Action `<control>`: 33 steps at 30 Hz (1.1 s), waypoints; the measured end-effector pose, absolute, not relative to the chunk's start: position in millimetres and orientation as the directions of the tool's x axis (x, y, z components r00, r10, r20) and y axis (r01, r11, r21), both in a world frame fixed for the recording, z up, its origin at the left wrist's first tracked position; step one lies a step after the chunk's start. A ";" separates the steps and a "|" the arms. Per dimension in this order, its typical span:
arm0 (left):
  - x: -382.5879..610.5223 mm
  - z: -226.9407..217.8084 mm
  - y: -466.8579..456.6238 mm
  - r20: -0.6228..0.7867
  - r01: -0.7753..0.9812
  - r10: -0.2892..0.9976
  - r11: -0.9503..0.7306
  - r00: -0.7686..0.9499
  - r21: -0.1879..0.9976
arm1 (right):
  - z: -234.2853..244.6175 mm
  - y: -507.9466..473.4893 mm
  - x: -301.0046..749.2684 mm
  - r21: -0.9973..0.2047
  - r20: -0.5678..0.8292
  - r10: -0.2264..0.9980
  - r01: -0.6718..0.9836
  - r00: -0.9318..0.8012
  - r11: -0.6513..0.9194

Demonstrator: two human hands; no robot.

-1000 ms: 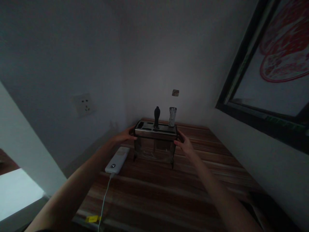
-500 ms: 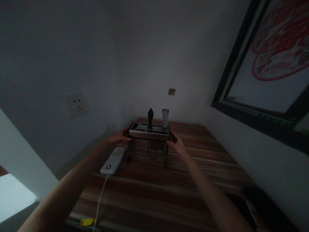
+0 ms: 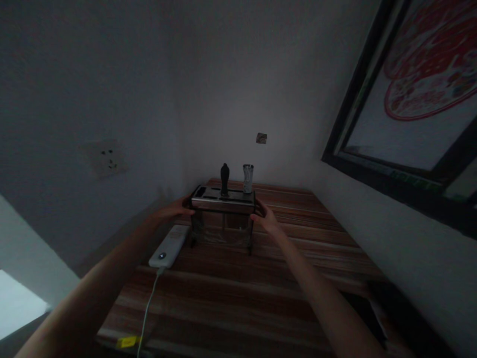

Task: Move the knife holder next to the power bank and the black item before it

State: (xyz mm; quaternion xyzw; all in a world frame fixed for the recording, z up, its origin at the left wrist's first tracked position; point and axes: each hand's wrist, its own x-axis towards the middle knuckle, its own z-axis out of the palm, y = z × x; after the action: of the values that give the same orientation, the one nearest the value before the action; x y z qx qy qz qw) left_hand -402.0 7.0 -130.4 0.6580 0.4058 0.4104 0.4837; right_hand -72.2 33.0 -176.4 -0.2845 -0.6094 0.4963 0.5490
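Observation:
A knife holder with a slotted metal top and see-through sides stands on the wooden tabletop. A black-handled utensil sticks upright out of its top; the part below is hidden. Beside that rises a silvery, crinkled-looking handle. My left hand grips the holder's left end, thumb at the front and fingers behind. At the right end my right hand holds it the same way. Both sets of fingertips are partly hidden behind the holder.
A white power strip with a pale cable lies left of the holder. Near the front edge is a yellow tag. Dark flat objects lie at the lower right. Walls enclose the back and sides; a wall socket is at left, a framed picture at right.
The whole view has shifted slightly, so everything appears a little further left. Both hands keep their grip on the knife holder, which shows no clear movement on the table.

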 end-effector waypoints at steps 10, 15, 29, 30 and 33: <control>-401.1 -132.5 -0.4 0.126 0.128 0.945 -0.171 0.301 0.977 | -179.9 26.9 -76.4 -0.894 0.441 0.867 -0.197 -0.231 0.403; -400.4 -130.7 2.0 0.131 0.135 0.949 -0.176 0.287 0.975 | -181.2 29.5 -75.9 -0.891 0.449 0.864 -0.181 -0.228 0.416; -390.0 -118.3 -18.5 0.265 0.322 0.932 -0.337 0.248 0.885 | -173.1 7.4 -54.8 -0.907 0.412 0.874 -0.019 -0.259 0.422; -388.7 -114.1 -22.1 0.326 0.356 0.923 -0.379 0.203 0.854 | -171.2 3.2 -48.4 -0.906 0.407 0.880 0.012 -0.243 0.423; -384.1 -98.2 -38.6 0.526 0.400 0.850 -0.487 0.012 0.777 | -164.7 -12.7 -24.7 -0.902 0.377 0.904 0.141 -0.202 0.407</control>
State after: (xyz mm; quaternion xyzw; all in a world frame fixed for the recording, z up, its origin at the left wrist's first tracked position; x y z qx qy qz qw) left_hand -384.1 -38.6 -98.2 0.6790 0.4602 0.5312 0.2121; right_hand -24.7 -12.7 -164.7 -0.3875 -0.6743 0.3823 0.4990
